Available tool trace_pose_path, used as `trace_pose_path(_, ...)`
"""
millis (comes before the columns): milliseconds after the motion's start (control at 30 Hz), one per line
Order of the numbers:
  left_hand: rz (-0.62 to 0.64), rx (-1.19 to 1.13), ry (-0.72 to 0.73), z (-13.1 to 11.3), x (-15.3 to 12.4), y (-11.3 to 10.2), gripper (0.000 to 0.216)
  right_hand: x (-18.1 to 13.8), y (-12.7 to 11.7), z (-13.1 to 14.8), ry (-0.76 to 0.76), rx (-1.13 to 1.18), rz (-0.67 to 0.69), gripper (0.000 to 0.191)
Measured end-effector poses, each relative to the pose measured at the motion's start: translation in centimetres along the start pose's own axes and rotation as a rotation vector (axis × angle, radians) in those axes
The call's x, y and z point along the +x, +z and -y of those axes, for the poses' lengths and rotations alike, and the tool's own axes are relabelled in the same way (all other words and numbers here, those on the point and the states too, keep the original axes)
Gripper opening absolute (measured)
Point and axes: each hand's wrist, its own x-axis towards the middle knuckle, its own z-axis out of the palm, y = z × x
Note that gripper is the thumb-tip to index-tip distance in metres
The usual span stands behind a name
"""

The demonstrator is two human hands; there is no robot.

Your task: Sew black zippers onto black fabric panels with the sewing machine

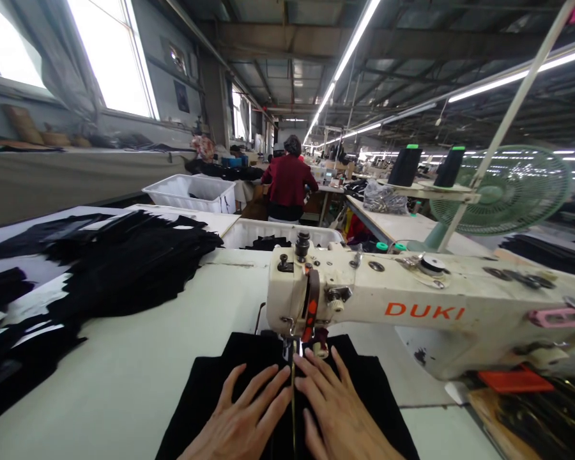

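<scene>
Black fabric pieces (206, 390) lie flat on the sewing table under the needle area of a white sewing machine (354, 287) marked DUKI. Down the middle of the cloth runs a thin gold-coloured strip (294, 409), which looks like a zipper. On its left side my left hand (252, 409) rests flat, fingers spread on the fabric. My right hand (333, 402) presses on the cloth to the right of the strip, fingers stretched toward the presser foot (290, 348). Both hands hold the fabric down from above without gripping it.
A heap of black cut fabric (138, 262) covers the table's left. White plastic bins (191, 191) stand beyond. Black thread cones (405, 166) and a green fan (503, 188) are at right. A red tray (515, 380) sits beside the machine. A person in a maroon top (290, 179) sits ahead.
</scene>
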Motion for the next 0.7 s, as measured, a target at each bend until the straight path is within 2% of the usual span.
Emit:
trace_pose_path(100, 0.002, -0.01, -0.053, 0.1, 0.6, 0.0, 0.081, 0.8, -0.2, -0.4, 0.049, 0.042, 0.049, 0.04)
trace_pose_path(200, -0.009, -0.01, -0.089, 0.2, 0.7, 0.0, 0.085, 1.2, -0.6, -0.7, 0.014, 0.048, 0.029, 0.04)
trace_pose_path(367, -0.015, -0.053, -0.035, 0.4, 0.2, 0.1, 0.081, 0.8, -0.7, -0.4, -0.008, -0.014, -0.097, 0.034)
trace_pose_path(700, -0.048, 0.083, 0.051, 1.6, -0.1, 1.7, 0.072, 0.7, 0.1, -0.6, -0.084, -0.119, -0.182, 0.027)
